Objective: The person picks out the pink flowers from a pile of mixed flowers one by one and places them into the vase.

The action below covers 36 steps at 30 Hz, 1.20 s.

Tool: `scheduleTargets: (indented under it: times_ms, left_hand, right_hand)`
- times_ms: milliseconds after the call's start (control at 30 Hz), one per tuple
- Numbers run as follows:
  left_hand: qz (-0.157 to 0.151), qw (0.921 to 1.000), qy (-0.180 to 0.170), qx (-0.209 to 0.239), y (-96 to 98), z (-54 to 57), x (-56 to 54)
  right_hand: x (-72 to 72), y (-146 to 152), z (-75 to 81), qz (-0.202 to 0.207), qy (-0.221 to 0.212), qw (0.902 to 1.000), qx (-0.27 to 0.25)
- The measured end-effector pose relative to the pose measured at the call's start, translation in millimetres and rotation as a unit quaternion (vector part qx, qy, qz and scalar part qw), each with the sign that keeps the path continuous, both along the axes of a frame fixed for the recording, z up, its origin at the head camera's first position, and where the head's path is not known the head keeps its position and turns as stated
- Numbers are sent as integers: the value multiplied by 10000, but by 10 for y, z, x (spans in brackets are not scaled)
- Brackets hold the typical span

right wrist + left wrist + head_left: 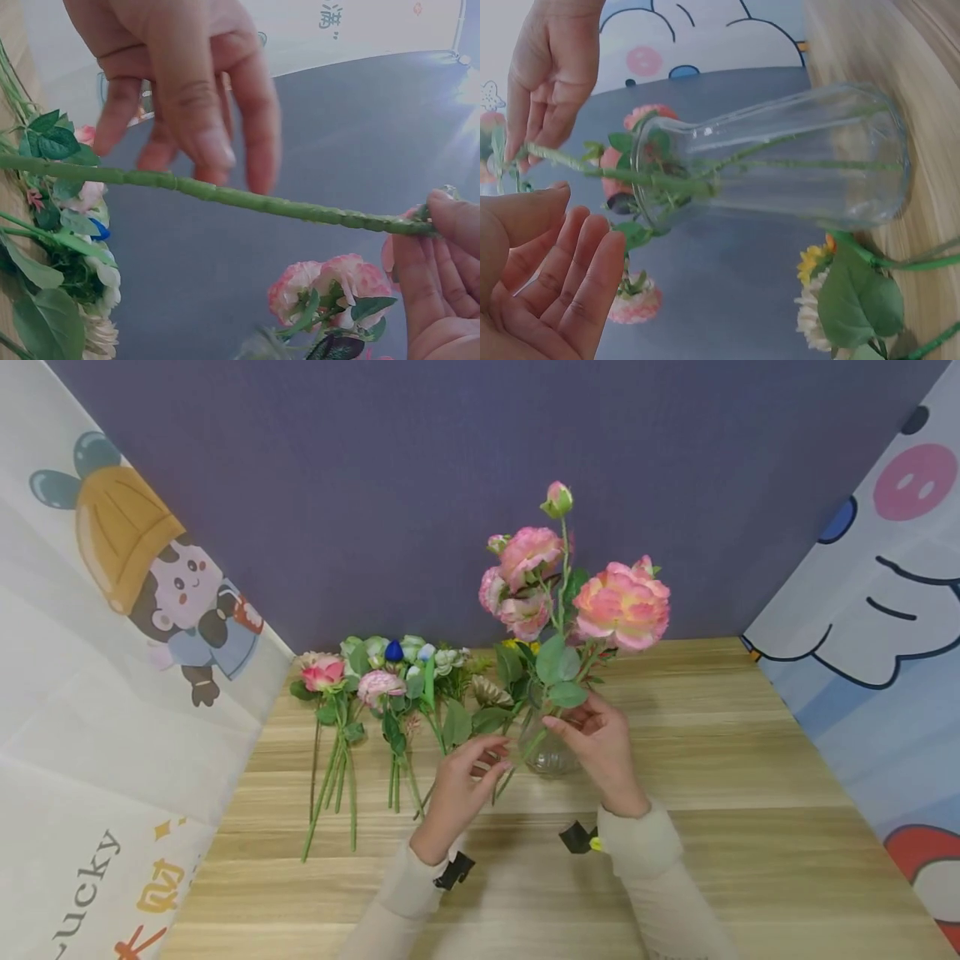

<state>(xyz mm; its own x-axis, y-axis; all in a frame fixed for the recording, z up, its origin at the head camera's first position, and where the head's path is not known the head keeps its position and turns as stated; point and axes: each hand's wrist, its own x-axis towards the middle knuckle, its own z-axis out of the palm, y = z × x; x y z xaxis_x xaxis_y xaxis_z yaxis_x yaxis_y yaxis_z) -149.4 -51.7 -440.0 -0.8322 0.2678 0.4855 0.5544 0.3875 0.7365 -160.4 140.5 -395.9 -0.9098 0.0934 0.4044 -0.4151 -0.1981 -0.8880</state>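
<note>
My right hand [600, 747] pinches the green stem [247, 200] of an artificial peony with a large pink-and-yellow bloom [622, 602] and a small bud [557, 500]. The stem slants down to the left, its lower end near my left hand [465, 785]. That hand is beside the stem with loosely bent fingers, apparently gripping nothing. Behind the stem stands a clear glass vase [802, 157] with other stems inside. Ruffled pink flowers [528, 556] rise above the vase; the right hand and leaves partly hide its mouth.
Left of the vase lie several artificial flowers: a pink rose [322, 672], a pale pink bloom [381, 687], a blue bud [393, 651] and a cream flower [491, 692]. Their stems point towards the front of the wooden table [712, 860]. A dark panel [375, 510] stands behind.
</note>
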Motion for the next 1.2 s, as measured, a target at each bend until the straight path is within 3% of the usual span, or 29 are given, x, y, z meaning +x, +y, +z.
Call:
scheduleTargets:
  times_ms: [233, 567, 800, 1000, 1200]
  left_hand:
    - [307, 9994, -68, -174, -121, -57, -44]
    - [714, 9929, -861, -412, -393, -148, -115]
    - [1145, 9902, -722, -356, -546, -216, -153]
    - [1618, 9793, -1086, -544, -672, -285, -187]
    - [2106, 9657, -1152, -988, -804, -404, -242]
  right_hand:
    - [1, 61, 60, -189, -163, 9997, -70]
    - [-57, 196, 112, -444, 261, 9986, -156]
    - [-80, 291, 186, -540, 491, 9968, -340]
    - [-87, 344, 248, -647, 427, 9962, -406]
    - [-117, 416, 291, -720, 528, 9949, -476]
